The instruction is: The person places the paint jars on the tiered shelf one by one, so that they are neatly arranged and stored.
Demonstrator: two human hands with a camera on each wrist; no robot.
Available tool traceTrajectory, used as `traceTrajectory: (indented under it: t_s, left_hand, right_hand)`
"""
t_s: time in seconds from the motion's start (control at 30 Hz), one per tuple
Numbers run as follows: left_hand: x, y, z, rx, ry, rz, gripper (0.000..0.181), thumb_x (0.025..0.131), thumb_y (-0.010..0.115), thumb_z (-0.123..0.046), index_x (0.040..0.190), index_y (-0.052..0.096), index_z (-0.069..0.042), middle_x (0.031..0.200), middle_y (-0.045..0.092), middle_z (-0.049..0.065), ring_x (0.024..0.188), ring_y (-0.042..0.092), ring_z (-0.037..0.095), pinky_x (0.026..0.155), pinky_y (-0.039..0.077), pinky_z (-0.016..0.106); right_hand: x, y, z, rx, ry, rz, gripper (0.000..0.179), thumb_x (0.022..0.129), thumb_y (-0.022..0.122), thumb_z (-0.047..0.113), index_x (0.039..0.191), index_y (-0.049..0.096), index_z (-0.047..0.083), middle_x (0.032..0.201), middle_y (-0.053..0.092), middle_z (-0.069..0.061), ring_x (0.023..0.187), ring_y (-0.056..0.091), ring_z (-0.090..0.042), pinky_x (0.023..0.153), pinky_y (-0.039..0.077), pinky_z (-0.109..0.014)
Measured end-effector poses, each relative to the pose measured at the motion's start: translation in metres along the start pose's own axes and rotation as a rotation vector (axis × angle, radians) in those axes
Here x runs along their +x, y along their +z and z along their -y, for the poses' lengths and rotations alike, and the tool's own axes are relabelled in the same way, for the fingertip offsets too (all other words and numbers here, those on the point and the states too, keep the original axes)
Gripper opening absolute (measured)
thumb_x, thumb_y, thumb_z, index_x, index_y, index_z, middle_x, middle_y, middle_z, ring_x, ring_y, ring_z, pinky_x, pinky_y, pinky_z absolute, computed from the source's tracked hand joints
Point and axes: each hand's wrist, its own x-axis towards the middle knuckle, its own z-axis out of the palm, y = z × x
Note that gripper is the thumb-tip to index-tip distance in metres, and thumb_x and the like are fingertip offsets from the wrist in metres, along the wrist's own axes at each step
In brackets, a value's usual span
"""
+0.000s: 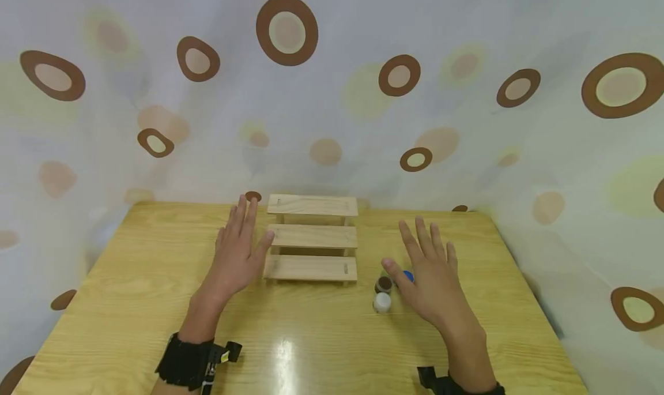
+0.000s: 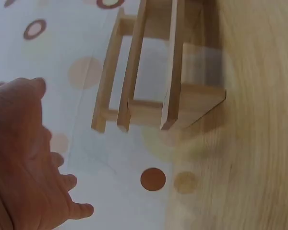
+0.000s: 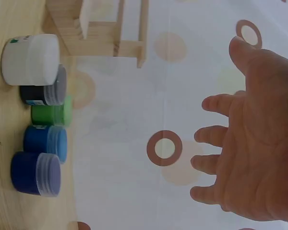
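A three-step wooden rack (image 1: 311, 268) stands on the table, seen from its side in the left wrist view. My left hand (image 1: 237, 262) hovers at the rack's left with fingers extended and nothing held. Over on the right, my right hand (image 1: 433, 282) is raised above several small paint jars, its fingers spread and its palm bare. The right wrist view shows these jars: a white jar (image 3: 31, 60), a black jar (image 3: 41, 91), a green jar (image 3: 52, 112), a blue jar (image 3: 44, 141) and a dark blue jar (image 3: 34, 173). In the head view my right hand hides some of them.
The wood-grain table (image 1: 321, 337) reaches back to a pale wall covering (image 1: 332, 112) with brown and cream circles. Black straps with small cameras wrap both wrists, the left wrist strap (image 1: 185, 360) being the more visible one.
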Motion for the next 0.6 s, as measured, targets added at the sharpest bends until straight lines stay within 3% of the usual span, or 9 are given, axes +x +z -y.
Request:
traceTrajectory:
  t_s: [0.13,0.23,0.37,0.47,0.6]
  left_hand:
    - [0.009,-0.006,0.014,-0.201,-0.022,-0.025,0.074,0.116,0.035,-0.046,0.17,-0.01,-0.022,0.177,-0.012,0.005,0.163,-0.006,0.037,0.125,0.008,0.072]
    - [0.009,-0.003,0.016,-0.415,-0.061,0.009,0.07,0.116,0.028,-0.05,0.169,-0.013,-0.029,0.177,-0.011,0.0,0.163,-0.002,0.033,0.128,0.009,0.067]
    - [0.002,0.01,0.012,-0.682,-0.147,0.061,0.069,0.115,0.026,-0.053,0.169,-0.013,-0.033,0.177,-0.007,0.0,0.163,0.011,0.035,0.126,0.023,0.065]
    - [-0.009,0.02,0.007,-0.744,-0.225,0.097,0.073,0.115,0.037,-0.047,0.171,-0.004,-0.026,0.177,0.004,0.006,0.159,0.025,0.038,0.122,0.034,0.064]
    - [-0.024,0.032,0.002,-0.681,-0.278,0.174,0.069,0.112,0.057,-0.035,0.168,0.024,-0.012,0.171,0.028,0.013,0.152,0.04,0.039,0.117,0.042,0.062]
  right_hand:
    - [-0.002,-0.01,-0.004,0.07,0.005,-0.017,0.08,0.11,0.048,0.057,0.172,0.013,0.02,0.177,-0.001,-0.016,0.162,-0.007,-0.043,0.121,0.004,-0.078]
    - [-0.005,-0.016,-0.01,0.128,0.02,-0.04,0.077,0.111,0.049,0.053,0.172,0.016,0.017,0.177,0.002,-0.019,0.161,-0.001,-0.047,0.118,0.01,-0.082]
    - [-0.014,-0.022,-0.02,0.159,0.079,-0.107,0.076,0.11,0.054,0.05,0.169,0.026,0.01,0.173,0.016,-0.026,0.156,0.015,-0.057,0.111,0.02,-0.086]
    - [-0.027,-0.024,-0.03,0.182,0.141,-0.164,0.073,0.109,0.057,0.047,0.164,0.035,0.004,0.168,0.028,-0.029,0.149,0.027,-0.061,0.107,0.026,-0.086]
    - [-0.048,-0.026,-0.041,0.226,0.194,-0.242,0.063,0.109,0.061,0.039,0.154,0.048,-0.002,0.157,0.043,-0.03,0.141,0.04,-0.058,0.102,0.038,-0.079]
